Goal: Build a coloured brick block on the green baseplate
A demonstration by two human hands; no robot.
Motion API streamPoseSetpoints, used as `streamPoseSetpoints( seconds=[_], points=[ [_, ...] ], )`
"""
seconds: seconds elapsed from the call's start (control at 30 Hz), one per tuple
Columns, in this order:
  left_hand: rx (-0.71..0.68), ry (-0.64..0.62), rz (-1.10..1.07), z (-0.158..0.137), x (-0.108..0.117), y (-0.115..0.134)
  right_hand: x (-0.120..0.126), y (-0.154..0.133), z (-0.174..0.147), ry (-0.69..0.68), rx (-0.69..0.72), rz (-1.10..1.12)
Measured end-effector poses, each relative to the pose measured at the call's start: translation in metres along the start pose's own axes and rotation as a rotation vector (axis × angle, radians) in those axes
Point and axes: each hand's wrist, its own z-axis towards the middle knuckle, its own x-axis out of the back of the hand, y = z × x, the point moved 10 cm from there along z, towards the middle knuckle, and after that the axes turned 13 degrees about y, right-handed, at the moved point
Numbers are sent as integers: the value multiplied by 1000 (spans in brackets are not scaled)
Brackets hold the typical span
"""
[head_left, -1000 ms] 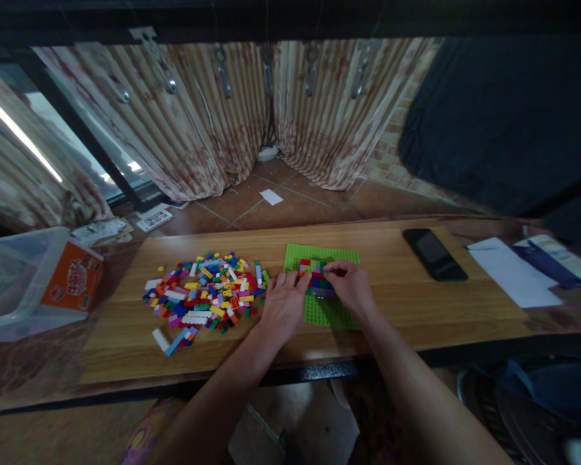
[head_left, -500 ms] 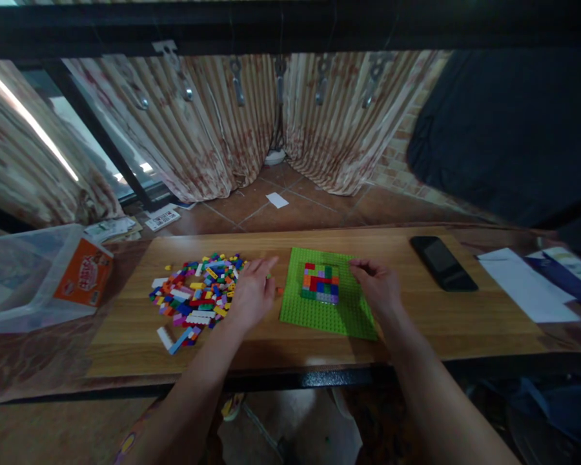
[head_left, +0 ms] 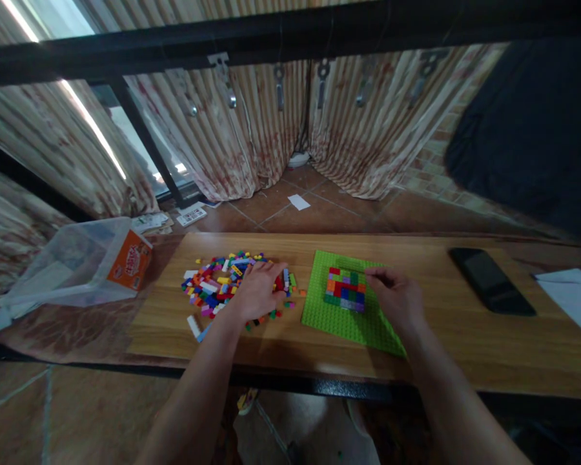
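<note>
My left hand [head_left: 258, 290] is over the right part of a loose pile of coloured building bricks [head_left: 213, 289], fingers stretched out and apart. At the right side of a green baseplate [head_left: 314, 307] is my right hand [head_left: 397, 294], its thumb and fingertips pinched together. Whatever the pinch holds, if anything, is too small to make out. Between the hands, on the baseplate, sits a square block of bricks [head_left: 345, 289] in red, orange, green, blue and purple. Part of the pile is hidden under my left hand.
A black phone [head_left: 491, 281] lies on the wooden board [head_left: 430, 336] to the right, with white paper [head_left: 574, 300] beyond it. At the left stands a clear plastic bin [head_left: 84, 248] with an orange label. A dark metal bar [head_left: 252, 42] crosses above the table.
My left hand has moved from near the baseplate's left edge back over the pile. My right hand stays pinched by the baseplate. The whole view has shifted, with the scene moving rightward.
</note>
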Motion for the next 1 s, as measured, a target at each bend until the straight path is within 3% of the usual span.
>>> streamPoseSetpoints(
  seconds=[0.5, 0.77, 1.0],
  points=[
    [-27, -26, -5, 1, -11, 17, -17, -12, -12, -96, 57, -81],
    [81, 58, 88, 8, -10, 18, -17, -14, -13, -96, 97, -139],
    [98, 47, 106, 10, -15, 20, -17, -13, -14, -106, 100, -121]
  ],
)
